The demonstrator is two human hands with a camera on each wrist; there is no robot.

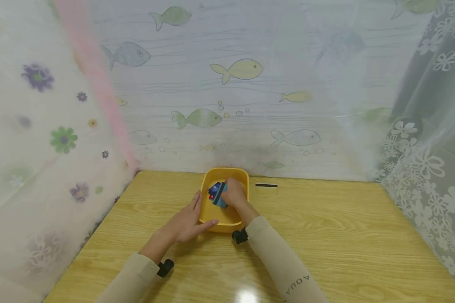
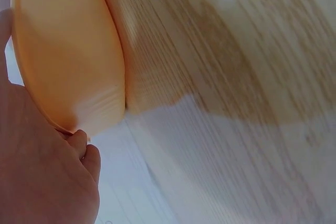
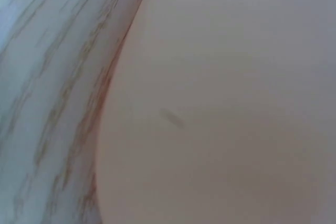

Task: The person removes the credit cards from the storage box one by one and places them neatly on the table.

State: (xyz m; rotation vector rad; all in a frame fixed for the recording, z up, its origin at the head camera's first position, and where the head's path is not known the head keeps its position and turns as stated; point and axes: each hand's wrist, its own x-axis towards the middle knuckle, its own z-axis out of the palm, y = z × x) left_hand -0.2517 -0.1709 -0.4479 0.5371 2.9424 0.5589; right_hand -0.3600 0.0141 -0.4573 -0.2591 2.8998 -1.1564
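Note:
A yellow plastic box (image 1: 224, 227) with rounded corners stands on the table. At its near left corner my left hand (image 1: 186, 221) holds it, the thumb at the front rim and the other fingers along the left side. The left wrist view shows that hand (image 2: 44, 163) against the box's wall (image 2: 73, 51). Inside the box, my right hand (image 1: 234, 192) grips a light-blue card (image 1: 221, 200) with a dark stripe; its fingertips are hidden. Beneath lies a dark-blue card (image 1: 214, 189) with a bit of red. The right wrist view shows only the box's blurred wall (image 3: 210, 103).
A yellowish card (image 1: 266, 189) with a black stripe lies on the wooden table (image 1: 326, 235), right of the box. A fish-patterned curtain (image 1: 246, 97) hangs behind the table, flowered sheets at both sides. Small black cameras (image 1: 240, 236) sit at both wrists.

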